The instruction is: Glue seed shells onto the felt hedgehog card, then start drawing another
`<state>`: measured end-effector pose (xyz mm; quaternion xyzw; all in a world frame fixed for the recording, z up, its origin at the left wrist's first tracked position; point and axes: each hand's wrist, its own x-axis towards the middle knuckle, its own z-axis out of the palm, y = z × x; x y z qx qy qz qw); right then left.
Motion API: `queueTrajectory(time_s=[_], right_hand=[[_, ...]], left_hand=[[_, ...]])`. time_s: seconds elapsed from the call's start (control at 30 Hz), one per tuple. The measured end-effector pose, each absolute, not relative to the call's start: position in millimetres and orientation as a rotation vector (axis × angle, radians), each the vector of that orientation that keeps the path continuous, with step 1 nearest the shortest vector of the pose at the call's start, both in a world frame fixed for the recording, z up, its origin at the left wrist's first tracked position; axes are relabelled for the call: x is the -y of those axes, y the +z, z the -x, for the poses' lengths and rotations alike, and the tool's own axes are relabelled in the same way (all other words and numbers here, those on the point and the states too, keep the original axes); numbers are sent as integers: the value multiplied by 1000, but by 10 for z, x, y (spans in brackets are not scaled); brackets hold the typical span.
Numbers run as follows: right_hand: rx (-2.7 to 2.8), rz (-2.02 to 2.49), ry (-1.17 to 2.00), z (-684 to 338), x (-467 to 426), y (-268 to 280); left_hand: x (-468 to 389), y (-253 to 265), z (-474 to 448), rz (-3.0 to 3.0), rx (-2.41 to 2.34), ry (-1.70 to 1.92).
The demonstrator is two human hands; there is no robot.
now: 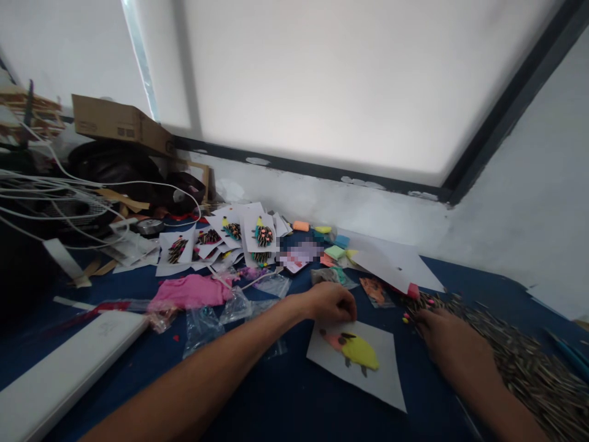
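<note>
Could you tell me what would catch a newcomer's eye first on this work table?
Probably the yellow and pink clay figure on the white sheet at centre front, with the left hand resting on the sheet's upper edge. To its right, the right hand lies on a large heap of thin sticks spread over the blue table. Behind, a pile of finished cards bears similar spiky figures.

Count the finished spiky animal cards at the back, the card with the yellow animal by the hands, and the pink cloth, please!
Finished spiky animal cards: 4 that I can tell
Card with the yellow animal: 1
Pink cloth: 1
Total: 6
</note>
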<state>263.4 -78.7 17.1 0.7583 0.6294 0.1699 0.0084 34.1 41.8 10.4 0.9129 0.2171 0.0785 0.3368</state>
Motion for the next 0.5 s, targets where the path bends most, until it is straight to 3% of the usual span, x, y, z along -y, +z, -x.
queueTrajectory(time_s=[0.27,0.37,0.5], right_hand=[[-2073,-2575,451,-2526,774,312],[-2316,-2720,156,-2374,778,352],[-2695,-2574,-239,-2102,815,338]], left_hand=[[-418,98,-350,-2390,-596,194],[-431,73,-357,-2395,-577,210],[-434,60,-361,-2423,-554,238]])
